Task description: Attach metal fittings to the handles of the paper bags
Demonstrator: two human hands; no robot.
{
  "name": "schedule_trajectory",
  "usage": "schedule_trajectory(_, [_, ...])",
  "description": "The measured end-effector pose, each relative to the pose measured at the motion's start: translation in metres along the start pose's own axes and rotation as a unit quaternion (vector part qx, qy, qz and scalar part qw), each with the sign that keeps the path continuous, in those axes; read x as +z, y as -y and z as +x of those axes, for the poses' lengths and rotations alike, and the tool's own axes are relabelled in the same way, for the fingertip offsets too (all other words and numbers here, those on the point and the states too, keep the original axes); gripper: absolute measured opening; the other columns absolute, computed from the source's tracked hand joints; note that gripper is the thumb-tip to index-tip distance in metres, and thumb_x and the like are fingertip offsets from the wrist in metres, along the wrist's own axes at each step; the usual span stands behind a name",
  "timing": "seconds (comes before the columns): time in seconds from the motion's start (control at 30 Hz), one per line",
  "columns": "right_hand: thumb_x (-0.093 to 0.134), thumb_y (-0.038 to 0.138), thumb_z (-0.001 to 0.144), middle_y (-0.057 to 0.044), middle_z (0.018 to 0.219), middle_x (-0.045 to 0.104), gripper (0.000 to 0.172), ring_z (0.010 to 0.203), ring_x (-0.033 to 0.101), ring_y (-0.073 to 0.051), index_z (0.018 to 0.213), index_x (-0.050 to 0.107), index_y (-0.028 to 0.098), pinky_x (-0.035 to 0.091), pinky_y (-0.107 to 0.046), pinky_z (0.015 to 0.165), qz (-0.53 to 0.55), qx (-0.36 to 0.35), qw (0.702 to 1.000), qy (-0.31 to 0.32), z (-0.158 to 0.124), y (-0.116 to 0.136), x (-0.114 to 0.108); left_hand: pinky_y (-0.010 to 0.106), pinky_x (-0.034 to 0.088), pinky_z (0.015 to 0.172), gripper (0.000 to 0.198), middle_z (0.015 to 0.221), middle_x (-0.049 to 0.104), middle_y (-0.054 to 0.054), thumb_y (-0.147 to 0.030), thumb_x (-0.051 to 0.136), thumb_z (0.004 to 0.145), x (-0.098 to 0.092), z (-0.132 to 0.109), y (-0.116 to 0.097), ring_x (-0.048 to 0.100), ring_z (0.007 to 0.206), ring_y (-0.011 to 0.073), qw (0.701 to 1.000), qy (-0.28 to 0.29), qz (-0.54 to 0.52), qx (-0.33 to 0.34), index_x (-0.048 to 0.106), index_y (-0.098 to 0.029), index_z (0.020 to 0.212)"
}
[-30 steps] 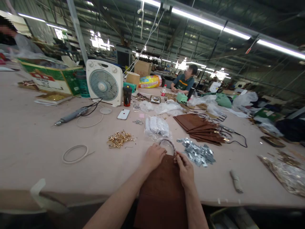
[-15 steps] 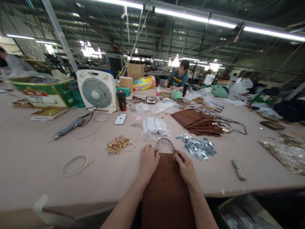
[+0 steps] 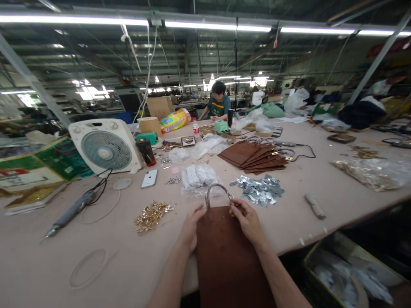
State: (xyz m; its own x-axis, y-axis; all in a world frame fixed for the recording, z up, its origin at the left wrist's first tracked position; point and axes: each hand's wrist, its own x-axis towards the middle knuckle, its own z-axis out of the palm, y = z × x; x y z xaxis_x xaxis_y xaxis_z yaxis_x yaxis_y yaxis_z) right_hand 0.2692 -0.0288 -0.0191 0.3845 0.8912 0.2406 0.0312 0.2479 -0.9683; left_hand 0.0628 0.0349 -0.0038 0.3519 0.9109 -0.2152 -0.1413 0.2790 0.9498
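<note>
A brown bag panel [image 3: 224,252] lies over the near table edge with a curved handle [image 3: 217,190] at its top. My left hand [image 3: 192,226] rests on the panel's upper left corner, fingers curled over the edge. My right hand [image 3: 248,222] pinches the handle's right end at the panel's top right. A heap of gold metal fittings [image 3: 150,215] lies to the left. Silver metal pieces [image 3: 258,190] lie to the right.
A white box fan [image 3: 105,147], a phone [image 3: 149,178], a dark cup [image 3: 147,152] and a grey power tool [image 3: 72,211] sit left. A stack of brown panels [image 3: 253,156] lies beyond. A person in a green top [image 3: 218,105] sits across. A bin [image 3: 343,273] stands below right.
The view has swung to the right and tilted. My left hand has slid from the panel's top to its left edge. My right hand stays at the handle's right end.
</note>
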Motion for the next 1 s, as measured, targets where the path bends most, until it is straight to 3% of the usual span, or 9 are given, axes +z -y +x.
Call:
schedule_trajectory(0.1, [0.073, 0.049, 0.091, -0.003, 0.081, 0.071, 0.038, 0.072, 0.065, -0.018, 0.116, 0.072, 0.020, 0.054, -0.031, 0.072, 0.001, -0.005, 1.000, -0.008, 0.002, 0.000, 0.002, 0.044, 0.061, 0.094, 0.048, 0.108, 0.079, 0.017, -0.047, 0.073, 0.084, 0.003, -0.005, -0.008, 0.076, 0.104, 0.0334, 0.964, 0.169, -0.144, -0.148, 0.071, -0.010, 0.115])
schedule_trajectory(0.17, [0.074, 0.049, 0.090, -0.003, 0.081, 0.071, 0.040, 0.071, 0.065, -0.018, 0.117, 0.073, 0.020, 0.053, -0.030, 0.069, 0.000, -0.003, 1.000, -0.015, 0.006, -0.001, 0.004, 0.044, 0.060, 0.097, 0.050, 0.113, 0.078, 0.018, -0.037, 0.078, 0.081, 0.004, -0.003, -0.012, 0.076, 0.107, 0.0344, 0.955, 0.200, -0.166, -0.145, 0.070, -0.009, 0.122])
schedule_trajectory(0.27, [0.075, 0.049, 0.088, -0.003, 0.082, 0.071, 0.042, 0.072, 0.065, -0.019, 0.118, 0.074, 0.020, 0.053, -0.030, 0.066, -0.003, 0.002, 1.000, -0.017, 0.015, -0.003, 0.007, 0.043, 0.061, 0.096, 0.054, 0.112, 0.079, 0.018, -0.023, 0.082, 0.074, 0.004, 0.011, -0.013, 0.078, 0.102, 0.0340, 0.961, 0.189, -0.149, -0.135, 0.069, -0.008, 0.124])
schedule_trajectory(0.4, [0.075, 0.050, 0.089, -0.002, 0.078, 0.069, 0.041, 0.070, 0.063, -0.018, 0.117, 0.074, 0.020, 0.051, -0.028, 0.063, -0.006, -0.006, 1.000, -0.025, 0.022, -0.004, 0.005, 0.043, 0.062, 0.095, 0.045, 0.108, 0.079, 0.021, -0.029, 0.078, 0.080, 0.002, 0.028, -0.008, 0.078, 0.100, 0.0336, 0.950, 0.173, -0.180, -0.186, 0.070, -0.005, 0.117])
schedule_trajectory(0.57, [0.072, 0.051, 0.091, -0.003, 0.081, 0.069, 0.041, 0.068, 0.061, -0.018, 0.120, 0.075, 0.022, 0.050, -0.029, 0.062, -0.056, -0.023, 0.997, -0.047, 0.012, 0.000, -0.003, 0.044, 0.061, 0.096, 0.046, 0.111, 0.079, 0.020, -0.031, 0.078, 0.085, -0.002, 0.027, -0.004, 0.078, 0.103, 0.0344, 0.942, 0.196, -0.219, -0.163, 0.069, -0.008, 0.123])
schedule_trajectory(0.8, [0.070, 0.044, 0.093, -0.008, 0.118, 0.074, 0.028, 0.110, 0.067, -0.027, 0.113, 0.079, 0.026, 0.053, -0.039, 0.097, -0.164, -0.067, 0.984, 0.021, 0.003, 0.007, -0.007, 0.041, 0.061, 0.094, 0.042, 0.115, 0.077, 0.023, -0.027, 0.076, 0.086, -0.007, 0.027, -0.001, 0.079, 0.098, 0.0320, 0.936, 0.208, -0.243, -0.149, 0.071, -0.006, 0.122])
schedule_trajectory(1.0, [0.069, 0.040, 0.095, -0.009, 0.118, 0.075, 0.025, 0.113, 0.068, -0.028, 0.114, 0.079, 0.027, 0.054, -0.044, 0.100, -0.170, -0.083, 0.982, 0.016, 0.002, 0.004, -0.007, 0.040, 0.059, 0.098, 0.037, 0.117, 0.077, 0.021, -0.025, 0.074, 0.088, -0.007, 0.026, -0.003, 0.078, 0.104, 0.0322, 0.931, 0.224, -0.246, -0.149, 0.073, -0.005, 0.120])
